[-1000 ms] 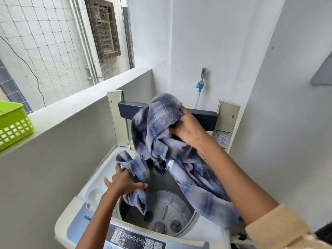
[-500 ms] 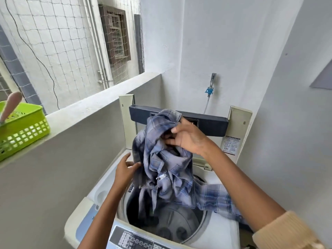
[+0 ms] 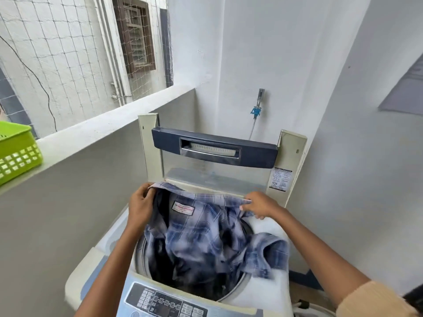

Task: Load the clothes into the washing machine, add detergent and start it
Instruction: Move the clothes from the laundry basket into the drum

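Note:
A blue plaid shirt (image 3: 201, 234) is stretched over the mouth of a white top-loading washing machine (image 3: 258, 294), its label facing up. My left hand (image 3: 139, 207) grips the collar at the left end. At the right end my right hand (image 3: 258, 205) pinches the collar. The shirt's body hangs down into the drum, and one sleeve (image 3: 270, 255) lies over the machine's right rim. The lid (image 3: 215, 147) stands raised behind the opening. The control panel (image 3: 164, 303) is at the front edge.
A green plastic basket (image 3: 18, 152) sits on the ledge of the low wall at left. A water tap with a blue fitting (image 3: 256, 108) is on the back wall. Walls stand close on the left and right of the machine.
The shirt was bunched and held high in my right hand; now both hands hold its collar spread wide, lower over the drum. More of the shirt hangs inside.

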The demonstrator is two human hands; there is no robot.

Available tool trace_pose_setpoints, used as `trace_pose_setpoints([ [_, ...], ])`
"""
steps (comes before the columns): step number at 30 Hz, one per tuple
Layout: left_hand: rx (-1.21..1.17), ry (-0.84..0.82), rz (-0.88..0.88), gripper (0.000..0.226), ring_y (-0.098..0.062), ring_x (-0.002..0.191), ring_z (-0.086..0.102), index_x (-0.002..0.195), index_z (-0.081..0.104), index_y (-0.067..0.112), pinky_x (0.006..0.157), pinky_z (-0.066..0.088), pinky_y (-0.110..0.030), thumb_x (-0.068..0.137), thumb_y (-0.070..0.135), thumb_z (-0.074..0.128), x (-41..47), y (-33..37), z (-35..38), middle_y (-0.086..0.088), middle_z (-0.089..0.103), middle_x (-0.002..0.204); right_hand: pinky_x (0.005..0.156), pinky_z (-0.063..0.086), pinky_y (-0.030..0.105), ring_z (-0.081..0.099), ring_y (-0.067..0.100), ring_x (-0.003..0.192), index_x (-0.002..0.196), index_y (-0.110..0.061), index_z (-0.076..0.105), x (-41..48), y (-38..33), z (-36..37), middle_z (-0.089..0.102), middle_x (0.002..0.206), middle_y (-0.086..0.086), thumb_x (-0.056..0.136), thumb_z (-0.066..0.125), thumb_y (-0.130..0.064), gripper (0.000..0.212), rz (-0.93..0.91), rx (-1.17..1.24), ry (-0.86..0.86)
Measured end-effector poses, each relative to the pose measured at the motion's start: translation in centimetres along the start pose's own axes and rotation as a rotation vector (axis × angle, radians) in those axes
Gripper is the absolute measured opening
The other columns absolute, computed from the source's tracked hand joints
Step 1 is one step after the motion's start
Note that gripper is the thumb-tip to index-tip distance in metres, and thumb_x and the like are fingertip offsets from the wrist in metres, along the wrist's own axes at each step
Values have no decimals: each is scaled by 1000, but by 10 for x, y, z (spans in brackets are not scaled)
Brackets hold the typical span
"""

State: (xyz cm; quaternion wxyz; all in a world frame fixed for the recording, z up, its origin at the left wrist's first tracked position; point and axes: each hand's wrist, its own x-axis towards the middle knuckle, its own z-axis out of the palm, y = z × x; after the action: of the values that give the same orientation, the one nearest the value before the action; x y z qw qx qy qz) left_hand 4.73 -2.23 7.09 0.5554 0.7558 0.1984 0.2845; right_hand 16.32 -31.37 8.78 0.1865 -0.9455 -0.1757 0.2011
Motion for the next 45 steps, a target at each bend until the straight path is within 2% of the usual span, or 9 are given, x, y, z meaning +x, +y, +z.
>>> trace_pose_setpoints([
  [3, 80, -70, 49, 15, -17, 88, 58, 93, 68, 7, 83, 45, -34, 91, 5, 53, -6, -4, 12, -10, 69, 95, 45, 47, 26, 56, 18, 47, 121, -11, 50, -4, 19, 16, 55, 65, 6, 89, 57, -23, 35, 97, 3, -107],
  [7, 174, -88, 56, 13, -16, 84, 61, 90, 73, 4, 79, 43, -27, 87, 7, 60, -14, -7, 18, -5, 70, 88, 37, 44, 24, 66, 36, 59, 108, -6, 58, -2, 32, 24, 66, 86, 26, 88, 49, -12, 23, 129, -24, -80],
  [11, 125, -1, 2, 11, -14, 84, 57, 87, 71, 8, 72, 43, -23, 88, 10, 60, -8, -5, 13, -6, 70, 90, 37, 43, 20, 56, 15, 35, 65, -15, 46, -3, 16, 11, 56, 46, 5, 95, 39, -9, 31, 82, 324, 215],
  [22, 112, 382, 188, 32, -37, 94, 60, 102, 66, 1, 66, 32, -28, 98, 24, 43, -6, 61, 2, -25, 68, 100, 67, 50, 37, 66, 26, 72, 113, -9, 61, -32, -68, -10, 68, 82, 5, 85, 34, 2, 40, -247, 634, 1152],
  [26, -34, 374, 336, 31, -1, 96, 57, 118, 63, 18, 80, 42, -17, 99, 24, 39, -2, 86, -7, 5, 65, 111, 88, 45, 34, 61, 28, 98, 124, -4, 56, -39, -74, -21, 66, 114, 13, 78, 30, -1, 52, -414, 505, 1353],
  [31, 231, 193, 244, 26, -24, 94, 60, 112, 62, 6, 72, 36, -24, 98, 15, 42, 6, 68, -4, -14, 67, 103, 69, 48, 39, 57, 32, 67, 110, -14, 63, -27, -55, -27, 64, 74, 12, 81, 45, -16, 34, -287, 458, 1083],
  [37, 708, -809, -221, 35, -29, 127, 49, 120, 56, -2, 89, 35, -26, 97, 23, 47, -2, 2, 14, -19, 53, 133, 52, 44, 17, 67, 28, 69, 85, -13, 64, -18, -18, 30, 63, 81, 5, 85, 56, -10, 8, 74, 245, 50],
  [40, 789, -1012, -252, 46, -20, 137, 37, 135, 46, 4, 99, 31, -23, 99, 32, 41, -10, -8, 19, -8, 39, 148, 32, 32, 9, 58, 7, 43, 68, -18, 55, -23, -6, 52, 57, 70, 2, 88, 53, -11, 21, 145, 289, -73],
  [45, 755, -1170, -204, 36, -23, 131, 44, 124, 51, 5, 101, 36, -26, 99, 29, 40, -15, -13, 45, -7, 49, 131, 48, 35, 17, 58, 11, 53, 84, -14, 61, -39, 32, 66, 63, 75, 3, 88, 51, -12, 11, 238, 495, -40],
])
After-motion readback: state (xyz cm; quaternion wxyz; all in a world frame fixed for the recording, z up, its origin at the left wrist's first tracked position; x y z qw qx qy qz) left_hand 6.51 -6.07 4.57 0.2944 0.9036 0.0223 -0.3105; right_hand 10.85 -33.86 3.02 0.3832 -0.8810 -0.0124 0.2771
